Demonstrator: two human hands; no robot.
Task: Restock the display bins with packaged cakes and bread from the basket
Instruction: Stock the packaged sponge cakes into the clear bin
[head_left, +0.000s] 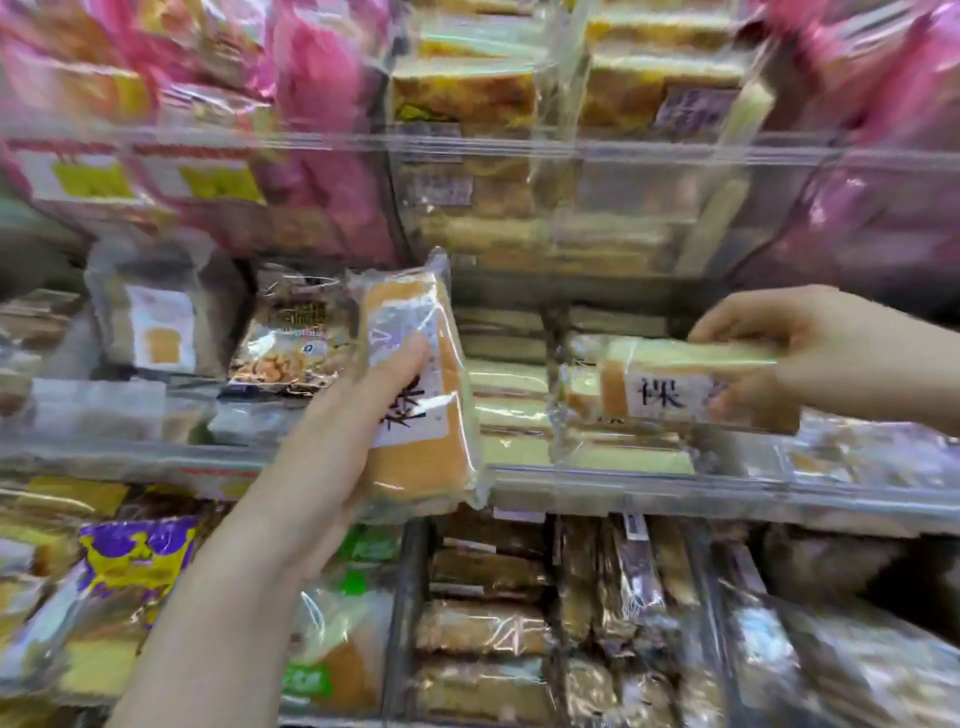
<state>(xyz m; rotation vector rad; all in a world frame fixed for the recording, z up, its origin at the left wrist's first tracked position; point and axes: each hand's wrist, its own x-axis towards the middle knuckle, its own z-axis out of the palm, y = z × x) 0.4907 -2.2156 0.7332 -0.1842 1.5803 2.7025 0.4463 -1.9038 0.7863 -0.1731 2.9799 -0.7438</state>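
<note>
My left hand grips a clear-wrapped orange-brown cake pack with a white label, held upright in front of the middle shelf. My right hand holds a second wrapped cake pack lying flat, pale side up, with a white label facing me. This pack hovers over a stack of pale cake packs in the clear middle bin. The basket is out of view.
Above, a clear bin holds more cake slabs, flanked by pink packages. Left on the middle shelf sit a bread pack and a nut snack bag. Brown loaf packs fill the lower bins.
</note>
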